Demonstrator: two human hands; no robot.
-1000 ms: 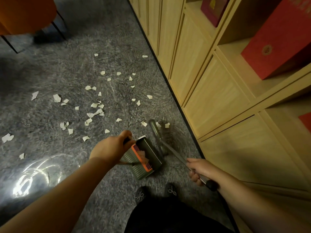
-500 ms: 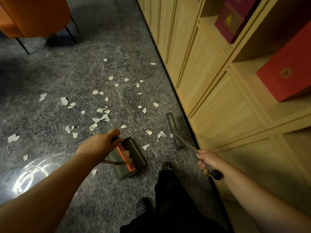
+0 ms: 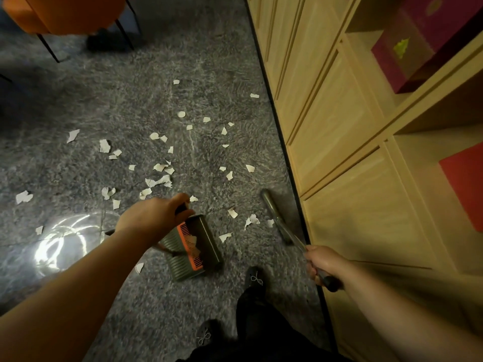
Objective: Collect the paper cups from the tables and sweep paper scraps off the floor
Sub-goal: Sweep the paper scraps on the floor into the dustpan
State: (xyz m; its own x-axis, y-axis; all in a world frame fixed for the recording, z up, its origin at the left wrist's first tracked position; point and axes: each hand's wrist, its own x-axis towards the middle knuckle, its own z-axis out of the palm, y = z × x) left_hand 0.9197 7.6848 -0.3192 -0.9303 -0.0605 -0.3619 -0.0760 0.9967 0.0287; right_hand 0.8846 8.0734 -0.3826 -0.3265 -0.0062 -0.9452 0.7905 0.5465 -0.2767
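A: From the head camera, what is each hand doing?

B: The left hand (image 3: 154,218) is curling its fingers around the dark handle of the dustpan (image 3: 194,248), which is sitting on the grey floor (image 3: 130,100) with a few scraps lying inside it against its orange comb. The right hand (image 3: 322,263) is gripping the handle of the broom (image 3: 277,218), whose head is resting on the floor just beside the base of the wooden cabinet (image 3: 352,178).

A: And where are the paper scraps (image 3: 159,181) lying?

B: They are lying scattered over the floor ahead of the dustpan, a few sitting between the pan and the broom head. An orange chair (image 3: 65,14) is standing at the far left, and a red box (image 3: 465,184) is showing on a shelf.
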